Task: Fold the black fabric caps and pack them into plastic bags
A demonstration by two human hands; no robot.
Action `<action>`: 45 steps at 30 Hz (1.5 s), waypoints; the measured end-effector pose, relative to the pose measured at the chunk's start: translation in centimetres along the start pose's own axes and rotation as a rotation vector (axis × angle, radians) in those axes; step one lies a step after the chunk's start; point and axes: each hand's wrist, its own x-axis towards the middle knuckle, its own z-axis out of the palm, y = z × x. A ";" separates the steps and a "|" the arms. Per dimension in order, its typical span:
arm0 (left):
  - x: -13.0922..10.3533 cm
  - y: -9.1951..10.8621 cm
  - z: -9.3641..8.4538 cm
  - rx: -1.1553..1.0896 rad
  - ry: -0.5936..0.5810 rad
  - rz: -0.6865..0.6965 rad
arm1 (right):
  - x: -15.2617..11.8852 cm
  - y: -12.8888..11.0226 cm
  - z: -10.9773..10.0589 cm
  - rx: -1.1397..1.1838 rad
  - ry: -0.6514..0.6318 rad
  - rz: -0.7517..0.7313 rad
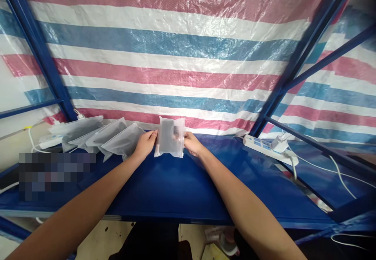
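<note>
Between my two hands a frosted zip bag (169, 138) is held upright over the blue shelf, with a dark flat rectangular item and a small printed label showing through it. My left hand (146, 143) pinches the bag's left edge, thumb on the near side. At the opposite edge, my right hand (192, 144) grips the bag between thumb and fingers. Just left of my left hand, several similar frosted bags (122, 139) lean in a row on the shelf. What those bags contain cannot be made out.
A white power strip (261, 147) with plugs and cables lies at the right; another power strip (49, 140) sits at the left behind the bags. Blue metal posts (286, 80) frame the blue shelf (176, 189). A striped plastic sheet (164, 48) hangs behind. A blurred-out patch covers the left front.
</note>
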 end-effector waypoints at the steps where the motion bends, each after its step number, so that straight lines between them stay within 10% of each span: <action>1: -0.1 0.2 0.1 -0.063 -0.020 -0.023 | 0.0 -0.1 0.0 0.013 0.002 0.003; 17: 0.1 1.5 -1.0 0.562 0.209 0.162 | 0.6 -0.6 -0.7 0.121 0.096 -0.127; 45: 1.7 2.9 -2.7 0.820 0.286 0.300 | 0.6 -0.7 -2.9 0.214 0.194 -0.177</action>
